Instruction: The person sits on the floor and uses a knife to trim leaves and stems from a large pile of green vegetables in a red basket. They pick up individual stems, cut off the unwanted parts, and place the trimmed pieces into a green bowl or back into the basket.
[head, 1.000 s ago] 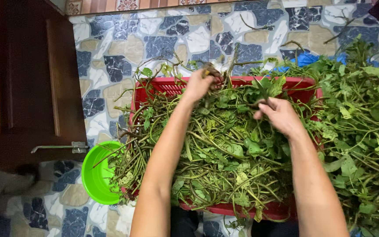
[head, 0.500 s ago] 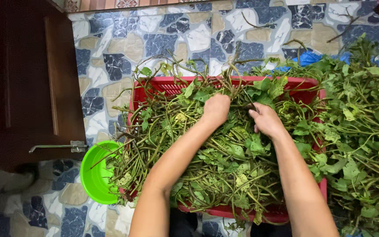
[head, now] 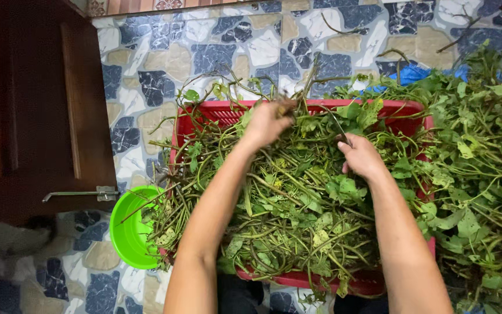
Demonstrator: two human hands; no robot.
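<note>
- Head view: stone-patterned floor point(head: 204, 52), wooden door point(head: 36, 104) left.
- Left hand point(head: 268, 119) and right hand point(head: 361, 156) both grip vine stems point(head: 297, 192) over the red basket point(head: 405, 109).
- Green bowl point(head: 126, 235) touches the basket's left edge; leaf pile point(head: 483, 168) crowds right.

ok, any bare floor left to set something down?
Free: tiled floor beyond the red basket, beside the wooden door. Small patch below the green bowl. Crowded: basket heaped with vines; leafy pile fills the right.

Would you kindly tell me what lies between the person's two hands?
In the head view, a tangle of green stems and leaves fills the stretch between the left hand and the right hand, heaped in the red basket.
</note>
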